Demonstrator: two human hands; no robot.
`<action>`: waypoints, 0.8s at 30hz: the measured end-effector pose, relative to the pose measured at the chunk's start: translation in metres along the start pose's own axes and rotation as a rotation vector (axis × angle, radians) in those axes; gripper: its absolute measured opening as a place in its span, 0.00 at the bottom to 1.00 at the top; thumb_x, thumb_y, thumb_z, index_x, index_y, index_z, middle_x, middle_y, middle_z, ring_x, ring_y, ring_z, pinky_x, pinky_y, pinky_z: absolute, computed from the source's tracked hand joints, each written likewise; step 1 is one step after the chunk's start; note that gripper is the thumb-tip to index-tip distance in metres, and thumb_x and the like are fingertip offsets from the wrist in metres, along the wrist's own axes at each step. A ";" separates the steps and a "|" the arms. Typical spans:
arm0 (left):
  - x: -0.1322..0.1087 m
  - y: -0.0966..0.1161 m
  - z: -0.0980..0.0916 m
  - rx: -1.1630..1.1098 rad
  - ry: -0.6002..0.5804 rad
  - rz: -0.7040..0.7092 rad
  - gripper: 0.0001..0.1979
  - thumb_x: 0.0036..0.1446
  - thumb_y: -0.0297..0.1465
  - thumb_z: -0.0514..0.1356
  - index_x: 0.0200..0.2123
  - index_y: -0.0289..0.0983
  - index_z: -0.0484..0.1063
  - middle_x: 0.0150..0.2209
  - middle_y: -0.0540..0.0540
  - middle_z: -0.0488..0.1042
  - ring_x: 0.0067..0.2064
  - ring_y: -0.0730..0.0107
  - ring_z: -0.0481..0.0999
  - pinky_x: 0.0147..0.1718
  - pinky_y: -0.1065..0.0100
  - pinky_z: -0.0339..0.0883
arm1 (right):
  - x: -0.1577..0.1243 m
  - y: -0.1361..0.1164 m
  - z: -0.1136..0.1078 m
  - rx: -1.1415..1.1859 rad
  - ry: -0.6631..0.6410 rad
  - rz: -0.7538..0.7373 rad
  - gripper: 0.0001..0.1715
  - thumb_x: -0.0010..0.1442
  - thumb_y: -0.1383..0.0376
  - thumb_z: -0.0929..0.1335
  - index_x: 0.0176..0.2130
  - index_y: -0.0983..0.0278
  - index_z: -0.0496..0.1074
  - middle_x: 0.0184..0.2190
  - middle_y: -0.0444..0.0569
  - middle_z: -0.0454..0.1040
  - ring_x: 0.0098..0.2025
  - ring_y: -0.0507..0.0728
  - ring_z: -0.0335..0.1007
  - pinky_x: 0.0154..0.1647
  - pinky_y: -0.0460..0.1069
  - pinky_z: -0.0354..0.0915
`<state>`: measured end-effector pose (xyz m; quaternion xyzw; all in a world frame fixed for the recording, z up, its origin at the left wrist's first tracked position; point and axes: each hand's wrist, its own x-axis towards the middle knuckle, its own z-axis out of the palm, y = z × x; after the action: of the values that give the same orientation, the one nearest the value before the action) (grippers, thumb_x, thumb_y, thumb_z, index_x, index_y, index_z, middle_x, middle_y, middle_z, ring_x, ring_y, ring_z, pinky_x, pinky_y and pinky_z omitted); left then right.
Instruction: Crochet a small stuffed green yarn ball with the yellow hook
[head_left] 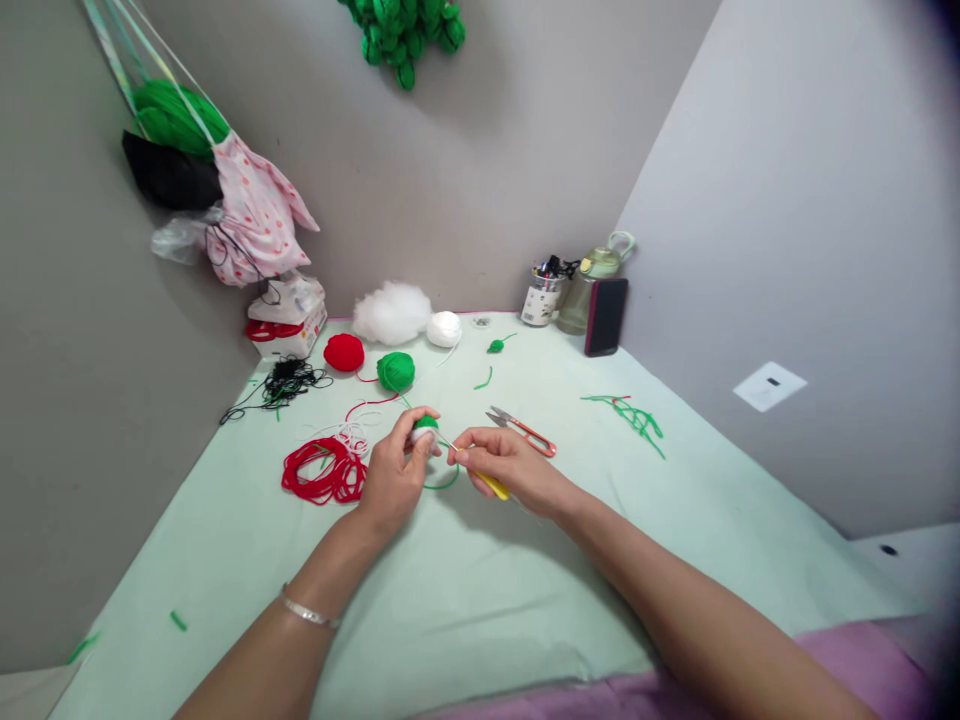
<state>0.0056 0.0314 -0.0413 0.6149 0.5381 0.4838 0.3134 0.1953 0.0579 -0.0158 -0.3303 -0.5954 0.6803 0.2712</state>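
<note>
My left hand [400, 465] is closed round a small green and white crochet piece [426, 427], its fingers hiding much of it. My right hand [506, 465] grips a crochet hook [493, 486] by its yellow handle, and the thin metal shaft points at the piece. A loop of green yarn [444, 484] hangs below, between the two hands. Another green strand runs from the piece toward a green yarn ball [396, 372] just behind my left hand. Orange-handled thread snips [525, 432] lie beyond my right hand.
Left of my hands lie a red yarn coil [322, 472] and tangled black yarn [289, 382]. Behind are a red yarn ball [344, 352], white stuffing [391, 312] and a white yarn ball [444, 329]. At back right stand a pen cup [541, 300], bottle [576, 304] and phone [606, 317].
</note>
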 end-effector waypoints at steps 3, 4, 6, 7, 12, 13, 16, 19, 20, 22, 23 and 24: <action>0.000 -0.001 0.001 0.029 -0.003 0.024 0.13 0.66 0.32 0.54 0.52 0.38 0.70 0.30 0.50 0.80 0.31 0.66 0.79 0.33 0.69 0.69 | 0.001 0.000 0.001 0.042 0.011 0.016 0.16 0.62 0.54 0.73 0.35 0.66 0.75 0.13 0.35 0.66 0.18 0.46 0.53 0.22 0.44 0.48; 0.000 -0.002 0.001 0.041 -0.004 0.034 0.13 0.66 0.32 0.54 0.52 0.38 0.70 0.30 0.50 0.80 0.32 0.66 0.79 0.33 0.69 0.69 | 0.001 0.000 0.001 0.063 0.008 0.027 0.16 0.62 0.55 0.73 0.35 0.66 0.75 0.12 0.35 0.66 0.17 0.46 0.52 0.21 0.44 0.47; -0.001 -0.004 0.001 0.067 -0.006 0.055 0.13 0.66 0.32 0.54 0.52 0.38 0.70 0.31 0.50 0.79 0.32 0.66 0.79 0.34 0.68 0.70 | 0.002 -0.001 0.000 0.114 -0.010 0.059 0.15 0.60 0.55 0.73 0.36 0.67 0.76 0.11 0.35 0.64 0.16 0.46 0.49 0.20 0.44 0.45; -0.001 -0.005 0.002 0.081 -0.007 0.066 0.14 0.66 0.32 0.54 0.52 0.38 0.71 0.31 0.50 0.80 0.33 0.65 0.80 0.35 0.68 0.70 | 0.003 -0.002 -0.001 0.143 -0.023 0.079 0.15 0.60 0.56 0.73 0.37 0.67 0.77 0.11 0.35 0.64 0.15 0.46 0.47 0.19 0.44 0.44; -0.001 -0.013 0.003 0.153 -0.007 0.127 0.15 0.67 0.32 0.54 0.54 0.38 0.70 0.39 0.45 0.81 0.37 0.62 0.80 0.40 0.64 0.71 | 0.003 -0.005 -0.005 0.291 -0.075 0.170 0.15 0.59 0.57 0.72 0.38 0.67 0.77 0.11 0.33 0.58 0.15 0.46 0.39 0.17 0.44 0.41; -0.001 -0.014 0.003 0.164 -0.006 0.141 0.15 0.67 0.32 0.54 0.54 0.37 0.70 0.41 0.43 0.81 0.38 0.61 0.80 0.41 0.63 0.71 | 0.002 -0.005 -0.006 0.316 -0.080 0.181 0.14 0.59 0.58 0.72 0.38 0.67 0.77 0.11 0.32 0.57 0.16 0.46 0.38 0.17 0.44 0.40; -0.001 -0.015 0.004 0.184 -0.005 0.175 0.16 0.67 0.32 0.53 0.55 0.37 0.70 0.45 0.41 0.80 0.41 0.60 0.79 0.44 0.61 0.70 | 0.002 -0.007 -0.007 0.377 -0.088 0.197 0.11 0.59 0.61 0.72 0.36 0.67 0.76 0.12 0.31 0.54 0.17 0.46 0.34 0.17 0.44 0.37; -0.001 -0.013 0.005 0.186 -0.004 0.183 0.16 0.68 0.32 0.52 0.56 0.37 0.69 0.44 0.41 0.80 0.40 0.61 0.78 0.43 0.61 0.70 | 0.002 -0.006 -0.006 0.428 -0.086 0.192 0.09 0.59 0.63 0.72 0.35 0.68 0.76 0.13 0.31 0.52 0.17 0.46 0.34 0.16 0.44 0.38; -0.001 -0.013 0.006 0.184 -0.004 0.180 0.16 0.68 0.32 0.52 0.56 0.37 0.69 0.42 0.42 0.79 0.39 0.61 0.78 0.41 0.62 0.70 | 0.002 -0.005 -0.005 0.443 -0.082 0.187 0.09 0.60 0.63 0.72 0.34 0.67 0.75 0.13 0.32 0.52 0.17 0.46 0.34 0.16 0.44 0.38; -0.002 -0.012 0.007 0.175 -0.003 0.167 0.16 0.69 0.32 0.52 0.56 0.37 0.68 0.39 0.44 0.79 0.37 0.63 0.78 0.39 0.64 0.70 | 0.002 -0.004 -0.003 0.470 -0.068 0.172 0.09 0.60 0.62 0.72 0.32 0.67 0.73 0.13 0.32 0.53 0.17 0.46 0.34 0.17 0.44 0.39; -0.002 -0.011 0.007 0.169 -0.003 0.159 0.16 0.69 0.33 0.52 0.56 0.36 0.68 0.38 0.45 0.78 0.36 0.63 0.77 0.37 0.64 0.69 | 0.002 -0.004 -0.002 0.479 -0.061 0.164 0.10 0.60 0.62 0.72 0.32 0.66 0.72 0.14 0.32 0.53 0.17 0.45 0.34 0.17 0.44 0.40; -0.002 -0.010 0.008 0.163 -0.003 0.150 0.16 0.69 0.33 0.52 0.56 0.36 0.68 0.37 0.46 0.77 0.35 0.64 0.77 0.36 0.65 0.68 | 0.002 -0.004 -0.001 0.485 -0.054 0.157 0.10 0.60 0.62 0.72 0.31 0.66 0.71 0.14 0.32 0.53 0.17 0.45 0.34 0.17 0.43 0.40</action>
<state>0.0093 0.0326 -0.0539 0.6777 0.5276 0.4597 0.2258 0.1949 0.0606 -0.0126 -0.2824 -0.3944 0.8308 0.2727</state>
